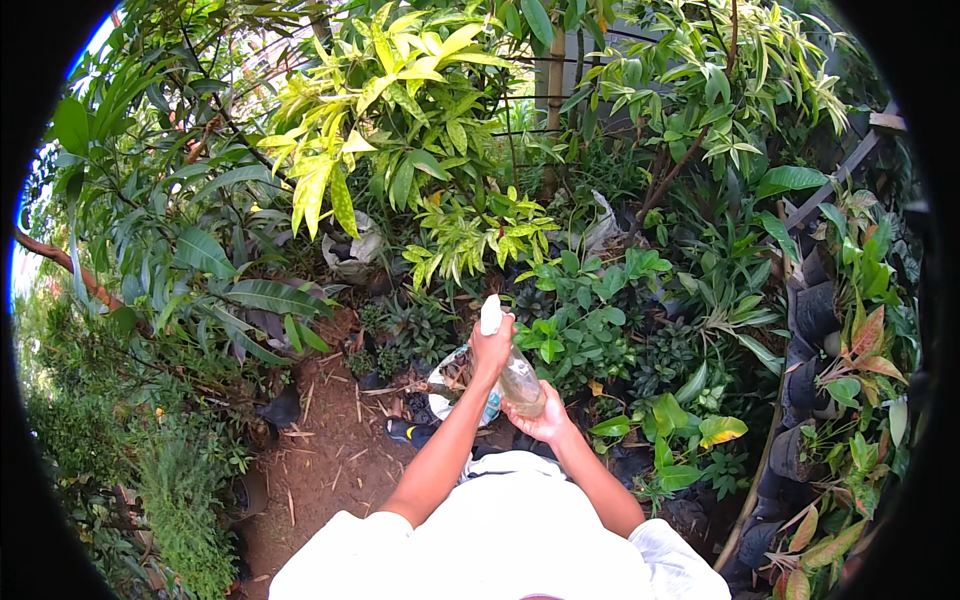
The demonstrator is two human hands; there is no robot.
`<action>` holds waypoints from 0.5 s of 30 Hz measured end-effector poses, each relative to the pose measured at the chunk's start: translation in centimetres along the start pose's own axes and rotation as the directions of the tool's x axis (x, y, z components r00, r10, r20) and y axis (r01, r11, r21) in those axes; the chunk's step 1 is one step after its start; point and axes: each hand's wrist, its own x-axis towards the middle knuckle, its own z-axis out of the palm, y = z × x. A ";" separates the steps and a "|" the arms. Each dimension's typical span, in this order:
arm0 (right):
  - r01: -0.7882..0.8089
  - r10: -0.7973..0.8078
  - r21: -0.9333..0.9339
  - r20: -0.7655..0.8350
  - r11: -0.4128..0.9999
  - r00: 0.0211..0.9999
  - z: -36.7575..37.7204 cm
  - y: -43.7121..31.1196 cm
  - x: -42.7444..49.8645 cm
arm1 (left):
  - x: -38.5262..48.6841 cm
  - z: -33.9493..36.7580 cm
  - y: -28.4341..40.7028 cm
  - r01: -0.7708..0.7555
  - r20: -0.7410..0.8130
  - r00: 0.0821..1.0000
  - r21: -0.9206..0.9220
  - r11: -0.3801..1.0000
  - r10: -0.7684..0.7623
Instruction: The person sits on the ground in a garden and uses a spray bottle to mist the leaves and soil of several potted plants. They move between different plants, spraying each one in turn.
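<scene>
A clear plastic spray bottle (522, 386) with a white spray head (491, 315) is held in front of my body, slightly tilted. My left hand (491, 346) grips it at the neck, just below the spray head. Under the lower part of the bottle, my right hand (541, 417) supports it with curled fingers. Some liquid seems to be inside. Just beyond and partly behind my left forearm stands a whitish plant bag (442, 409) with dry litter and a cut stem in it. Leafy green plants (592, 315) grow close to the right of the bottle.
Yellow-spotted foliage (382, 82) hangs ahead. A white sack (354, 251) stands among plants. Bare brown soil (322, 465) with dry scraps lies at left, beside my dark shoe (409, 431). Along the right runs a row of black pots (787, 450) behind a curved edging.
</scene>
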 end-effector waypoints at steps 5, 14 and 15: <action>0.034 -0.033 -0.036 0.022 0.999 0.999 -0.4 -0.3 0.4 | 0.2 0.0 0.0 -0.146 0.029 0.987 -0.275 0.950 0.160; 0.000 0.001 -0.024 0.025 1.000 1.000 -0.1 -0.2 0.1 | 0.7 0.4 -0.2 -0.170 0.028 0.983 -0.263 0.950 0.184; 0.010 -0.009 -0.034 0.034 0.999 0.999 -0.1 -0.1 0.1 | 0.7 0.4 -0.1 -0.156 0.022 0.986 -0.250 0.956 0.166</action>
